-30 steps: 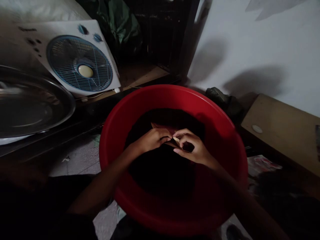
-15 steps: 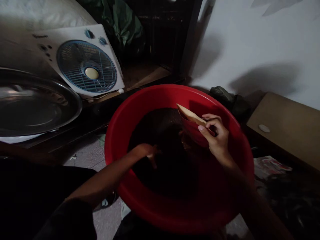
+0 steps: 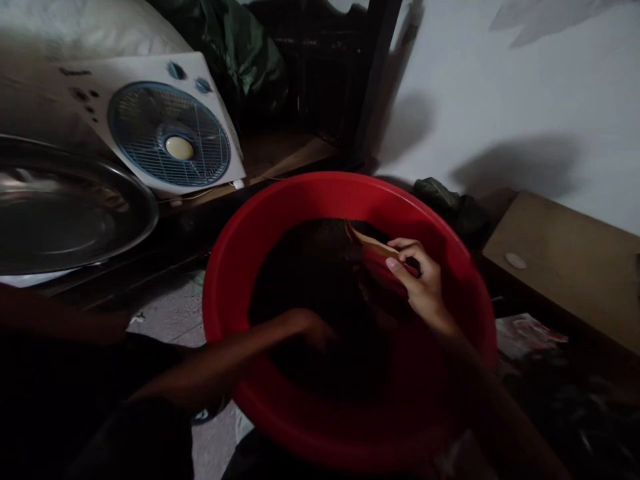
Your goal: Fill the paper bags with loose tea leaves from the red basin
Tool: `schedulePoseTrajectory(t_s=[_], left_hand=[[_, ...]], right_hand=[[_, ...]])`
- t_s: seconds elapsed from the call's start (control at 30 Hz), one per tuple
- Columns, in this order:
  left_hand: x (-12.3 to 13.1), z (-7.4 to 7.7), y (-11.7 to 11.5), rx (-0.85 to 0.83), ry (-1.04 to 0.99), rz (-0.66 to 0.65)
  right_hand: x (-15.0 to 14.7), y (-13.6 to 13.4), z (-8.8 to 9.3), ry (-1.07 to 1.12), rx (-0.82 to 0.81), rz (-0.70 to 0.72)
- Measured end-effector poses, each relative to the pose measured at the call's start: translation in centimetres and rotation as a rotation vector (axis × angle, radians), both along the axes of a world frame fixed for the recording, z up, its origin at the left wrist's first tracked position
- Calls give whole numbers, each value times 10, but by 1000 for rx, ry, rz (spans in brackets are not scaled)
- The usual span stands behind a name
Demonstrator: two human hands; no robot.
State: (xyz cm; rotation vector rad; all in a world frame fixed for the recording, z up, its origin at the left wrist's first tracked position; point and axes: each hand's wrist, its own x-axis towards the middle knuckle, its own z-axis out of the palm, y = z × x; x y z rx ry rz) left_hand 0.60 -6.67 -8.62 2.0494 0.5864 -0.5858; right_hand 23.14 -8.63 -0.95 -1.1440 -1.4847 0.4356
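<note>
A wide red plastic basin (image 3: 223, 267) holds a dark mass (image 3: 310, 267), too dim to make out in detail. My right hand (image 3: 423, 277) grips a red paper packet (image 3: 377, 257) with a pale tan inner side, pinching its near end between thumb and fingers. The packet is tilted over the right part of the basin, its far end low near the dark contents. Inside the basin, left of the packet, my left hand (image 3: 315, 327) reaches down to the dark mass. Its fingers are blurred and in shadow.
At the left stand a white box fan (image 3: 170, 133) and a large steel basin (image 3: 75, 207). A dark green bag (image 3: 245, 60) lies behind. To the right are a tan board (image 3: 565, 253) with a small pale oval on it and a crumpled printed bag (image 3: 530, 333).
My left hand has moved slightly right and down within the basin. My right hand has brought the packet lower. The whole view has shifted a little.
</note>
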Motion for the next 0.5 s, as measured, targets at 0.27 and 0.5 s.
schedulePoseTrajectory(t_s=[0.27, 0.5], left_hand=[[-37, 99, 45, -29, -621, 439], [-32, 94, 45, 572, -824, 483]], right_hand=[[-18, -1, 2, -209, 51, 261], [-29, -6, 6, -239, 91, 299]])
